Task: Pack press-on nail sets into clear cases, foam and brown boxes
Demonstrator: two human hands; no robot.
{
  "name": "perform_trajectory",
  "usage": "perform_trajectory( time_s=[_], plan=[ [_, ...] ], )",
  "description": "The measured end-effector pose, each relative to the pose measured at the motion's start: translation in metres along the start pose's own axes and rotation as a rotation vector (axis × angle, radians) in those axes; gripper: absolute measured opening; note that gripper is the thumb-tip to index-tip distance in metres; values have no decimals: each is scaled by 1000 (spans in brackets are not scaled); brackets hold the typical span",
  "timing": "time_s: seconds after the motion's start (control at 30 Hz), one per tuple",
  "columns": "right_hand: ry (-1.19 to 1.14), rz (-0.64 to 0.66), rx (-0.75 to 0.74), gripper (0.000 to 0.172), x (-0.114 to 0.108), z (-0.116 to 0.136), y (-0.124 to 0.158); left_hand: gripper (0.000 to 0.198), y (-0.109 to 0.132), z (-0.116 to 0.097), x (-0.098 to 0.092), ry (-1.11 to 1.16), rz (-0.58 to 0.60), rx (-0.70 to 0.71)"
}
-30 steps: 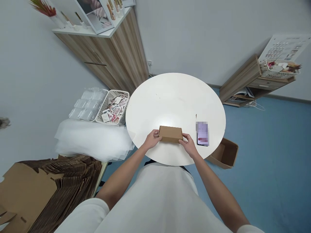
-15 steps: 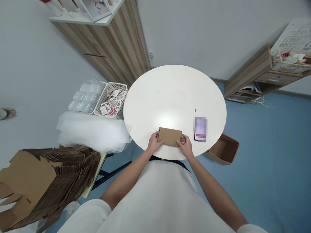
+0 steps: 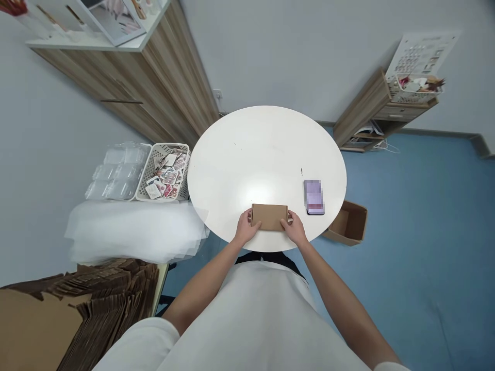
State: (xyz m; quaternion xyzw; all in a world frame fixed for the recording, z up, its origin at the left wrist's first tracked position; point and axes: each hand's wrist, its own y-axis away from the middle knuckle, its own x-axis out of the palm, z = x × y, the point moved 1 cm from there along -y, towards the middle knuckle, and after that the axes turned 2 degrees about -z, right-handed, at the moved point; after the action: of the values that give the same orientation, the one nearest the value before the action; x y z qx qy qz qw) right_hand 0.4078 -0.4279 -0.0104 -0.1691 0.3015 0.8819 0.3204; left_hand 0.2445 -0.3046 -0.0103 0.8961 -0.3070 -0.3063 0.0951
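A small closed brown cardboard box [image 3: 269, 216] lies on the round white table [image 3: 266, 154] near its front edge. My left hand [image 3: 246, 231] grips the box's left end, thumb on top. At the right end, my right hand [image 3: 294, 230] holds it the same way. Both hands are closed on the box. A phone [image 3: 313, 197] lies on the table just right of my right hand.
An open cardboard box [image 3: 348, 222] sits on the blue floor right of the table. A white basket of printed cards [image 3: 165, 171] and clear plastic packs [image 3: 116, 170] rest on white foam sheets at the left. Flat cardboard blanks [image 3: 77, 309] are stacked bottom left. Wooden cabinets stand behind.
The box has stayed between my hands near the table's front edge, turned slightly square to me. The view has shifted with my head.
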Motion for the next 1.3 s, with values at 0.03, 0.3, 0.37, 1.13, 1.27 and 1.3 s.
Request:
perform_trajectory(
  time_s=[0.03, 0.3, 0.37, 1.13, 1.27, 1.3],
  plan=[
    [-40, 14, 14, 54, -1, 2, 3, 56, 0, -2, -2, 15, 18, -10],
    [-162, -180, 53, 57, -34, -5, 40, 57, 8, -40, 12, 68, 118, 97],
    [-199, -252, 50, 56, -48, -15, 47, 59, 10, -55, 27, 57, 158, 125],
    [-285, -792, 339, 65, -323, -229, 34, 78, -1, -251, 399, -149, 783, 421],
    [-280, -828, 304, 63, -328, -236, 31, 75, -1, -263, 403, -217, 754, 482],
    [-302, -814, 293, 62, -325, -236, 31, 71, -1, -262, 397, -226, 742, 489]
  ],
)
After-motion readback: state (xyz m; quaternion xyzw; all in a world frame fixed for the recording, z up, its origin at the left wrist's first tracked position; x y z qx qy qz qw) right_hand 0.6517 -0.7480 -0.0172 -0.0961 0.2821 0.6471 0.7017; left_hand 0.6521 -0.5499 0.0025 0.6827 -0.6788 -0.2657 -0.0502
